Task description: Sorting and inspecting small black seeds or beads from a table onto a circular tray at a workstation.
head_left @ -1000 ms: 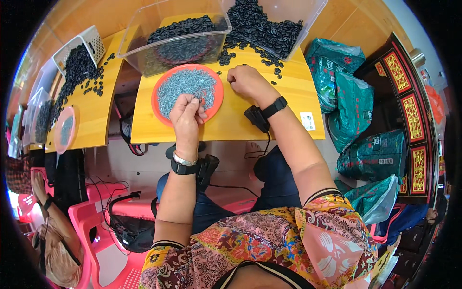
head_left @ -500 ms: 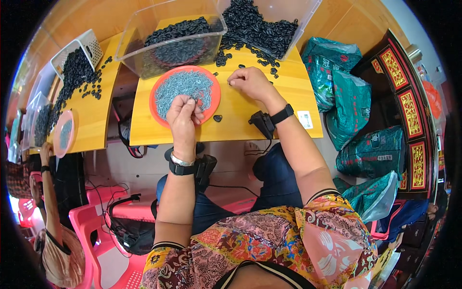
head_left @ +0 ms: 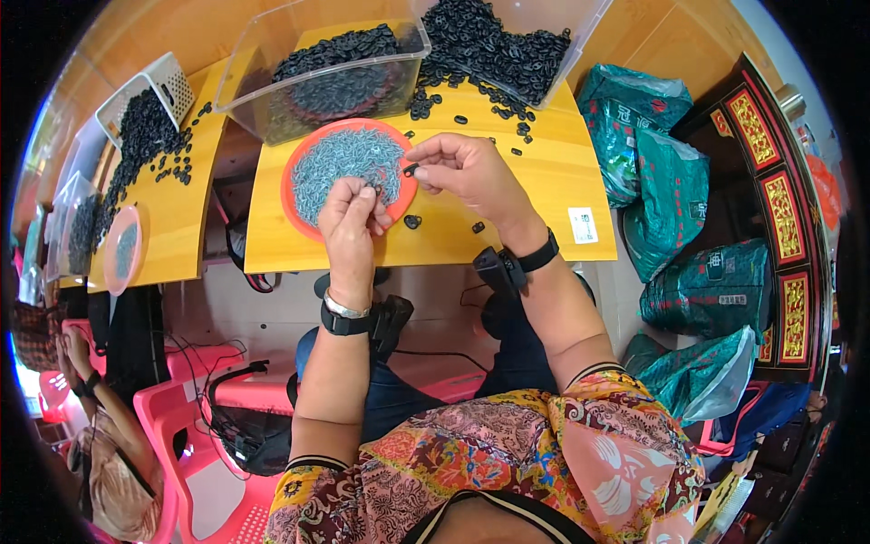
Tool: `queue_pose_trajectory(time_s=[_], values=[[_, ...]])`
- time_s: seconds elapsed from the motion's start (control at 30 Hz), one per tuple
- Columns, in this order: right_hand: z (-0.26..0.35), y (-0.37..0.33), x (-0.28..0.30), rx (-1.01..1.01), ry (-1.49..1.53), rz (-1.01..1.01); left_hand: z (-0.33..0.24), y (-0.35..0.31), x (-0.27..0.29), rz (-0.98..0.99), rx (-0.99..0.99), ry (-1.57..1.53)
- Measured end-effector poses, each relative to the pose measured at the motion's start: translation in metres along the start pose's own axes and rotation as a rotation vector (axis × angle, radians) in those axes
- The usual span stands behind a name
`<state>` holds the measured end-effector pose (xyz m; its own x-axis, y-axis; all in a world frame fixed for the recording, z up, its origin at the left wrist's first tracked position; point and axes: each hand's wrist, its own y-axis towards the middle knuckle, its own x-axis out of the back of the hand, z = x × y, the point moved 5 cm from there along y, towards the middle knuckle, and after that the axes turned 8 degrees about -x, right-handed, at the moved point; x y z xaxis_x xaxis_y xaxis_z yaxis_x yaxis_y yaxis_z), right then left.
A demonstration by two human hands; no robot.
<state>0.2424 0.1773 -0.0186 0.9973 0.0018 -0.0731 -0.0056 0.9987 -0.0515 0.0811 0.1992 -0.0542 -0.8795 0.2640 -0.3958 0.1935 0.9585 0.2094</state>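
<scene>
An orange-red round plate (head_left: 292,186) heaped with small grey screws (head_left: 340,168) lies on the yellow table. Over its right side my left hand (head_left: 352,218) is closed, thumb and fingers pinched on a tiny thing, dark at its tip, that I cannot make out. My right hand (head_left: 476,177) is at the plate's right rim. Between its thumb and forefinger is a small black oval plastic piece (head_left: 411,170). The hands are close but apart. One loose black piece (head_left: 413,221) lies just right of the plate, another (head_left: 478,228) farther right.
Behind the plate stand a clear plastic bin (head_left: 326,91) and a second bin (head_left: 494,45) of black pieces, some spilled on the table. At left are a white basket (head_left: 172,91), a pink plate (head_left: 136,254) and a co-worker's hands (head_left: 77,354). Green sacks (head_left: 671,195) stand right.
My right hand has moved left to the plate's rim, bringing a black piece near my left hand. My left hand stays over the plate. The co-worker's hand has drawn back from the pink plate.
</scene>
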Motion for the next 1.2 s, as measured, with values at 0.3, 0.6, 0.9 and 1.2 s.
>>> queue_pose_trajectory(time_s=[0.3,0.6,0.9,1.2], values=[[-0.010,0.000,0.000,0.053,-0.243,-0.051,0.000,-0.002,-0.002,-0.002,0.003,0.084],[-0.017,0.001,0.018,0.107,-0.592,-0.130,0.002,-0.003,0.002,0.011,-0.003,0.098],[-0.006,-0.006,0.014,0.368,-0.985,-0.300,-0.004,-0.001,0.001,-0.044,-0.003,0.062],[-0.026,-0.016,-0.016,0.221,-1.114,-0.049,-0.001,0.000,0.006,-0.045,-0.006,0.049]])
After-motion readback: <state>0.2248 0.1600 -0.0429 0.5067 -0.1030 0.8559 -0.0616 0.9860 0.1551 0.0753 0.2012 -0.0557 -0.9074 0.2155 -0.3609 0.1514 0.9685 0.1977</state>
